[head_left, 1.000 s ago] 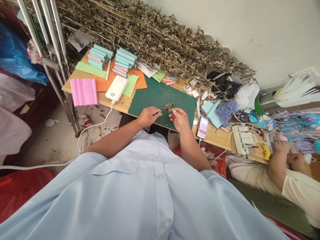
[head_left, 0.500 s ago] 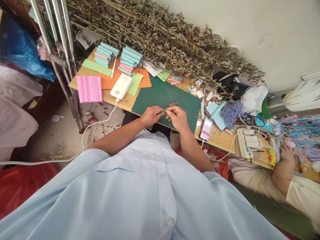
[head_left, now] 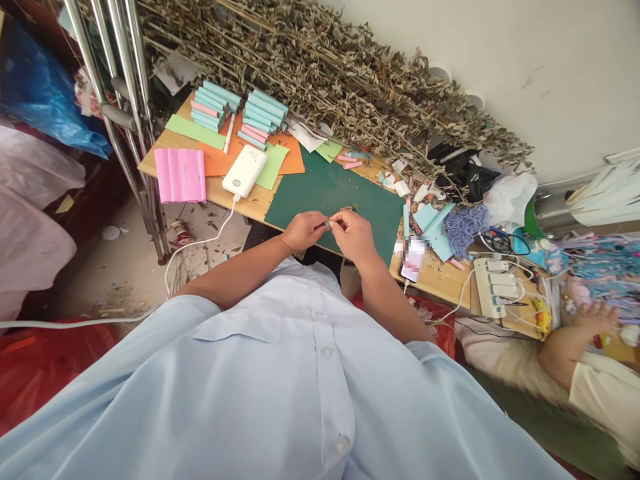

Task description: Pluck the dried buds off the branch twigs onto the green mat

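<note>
Small piece (head_left: 328,224) sat above the near part of the green mat (head_left: 295,190), right btwn the two sets of fingertips, w/ both hands touching or nearly so; no gap to tell which was nearer. Its long axis was mostly hidden by the fingers, so can't tell which way it ran; only a tiny pale bit showed. L hand (head_left: 304,231) came in from the left, thumb & index pinching the piece, other fingers curled under. R hand (head_left: 354,235) met it from the right, thumb & index tips pressed together at the piece's R end, approx. Dried leaf crumbs (head_left: 351,207) lay on the mat just beyond the R fingers, so R was the nearer hand to those. Further out on the tabletop (head_left: 447,288): phone (head_left: 413,260) to the right, power bank (head_left: 245,171) to the left, blue & pink rolls (head_left: 265,112) stacked behind it, dried stalks (head_left: 320,60) along the back.
</note>
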`<state>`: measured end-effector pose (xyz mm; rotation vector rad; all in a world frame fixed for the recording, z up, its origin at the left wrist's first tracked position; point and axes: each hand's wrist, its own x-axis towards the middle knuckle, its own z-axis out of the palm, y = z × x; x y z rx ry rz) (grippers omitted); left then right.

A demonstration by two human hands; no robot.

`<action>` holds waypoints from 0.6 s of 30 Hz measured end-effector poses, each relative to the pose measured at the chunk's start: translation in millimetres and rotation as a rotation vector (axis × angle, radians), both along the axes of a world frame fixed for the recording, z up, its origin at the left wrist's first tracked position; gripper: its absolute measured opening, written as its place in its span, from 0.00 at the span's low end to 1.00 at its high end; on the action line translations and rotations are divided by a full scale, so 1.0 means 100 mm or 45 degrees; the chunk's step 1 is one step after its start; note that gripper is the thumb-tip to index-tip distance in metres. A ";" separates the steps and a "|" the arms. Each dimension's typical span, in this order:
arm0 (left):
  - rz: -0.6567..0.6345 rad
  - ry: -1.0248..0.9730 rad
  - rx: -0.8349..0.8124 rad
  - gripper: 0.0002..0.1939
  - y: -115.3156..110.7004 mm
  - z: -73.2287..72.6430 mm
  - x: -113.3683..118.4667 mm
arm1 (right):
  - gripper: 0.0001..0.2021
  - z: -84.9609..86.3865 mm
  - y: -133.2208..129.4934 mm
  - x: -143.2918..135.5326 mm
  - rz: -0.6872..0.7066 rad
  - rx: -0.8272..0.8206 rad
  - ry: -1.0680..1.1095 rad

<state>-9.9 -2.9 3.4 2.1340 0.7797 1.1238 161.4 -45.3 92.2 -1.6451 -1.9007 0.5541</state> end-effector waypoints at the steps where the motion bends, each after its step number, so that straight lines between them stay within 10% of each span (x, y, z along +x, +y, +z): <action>1: -0.002 -0.003 -0.004 0.25 0.00 0.00 0.00 | 0.05 0.01 0.01 -0.01 -0.005 -0.026 0.014; 18: -0.012 -0.021 -0.014 0.22 0.00 -0.03 0.01 | 0.08 0.08 -0.03 0.06 0.118 0.004 -0.125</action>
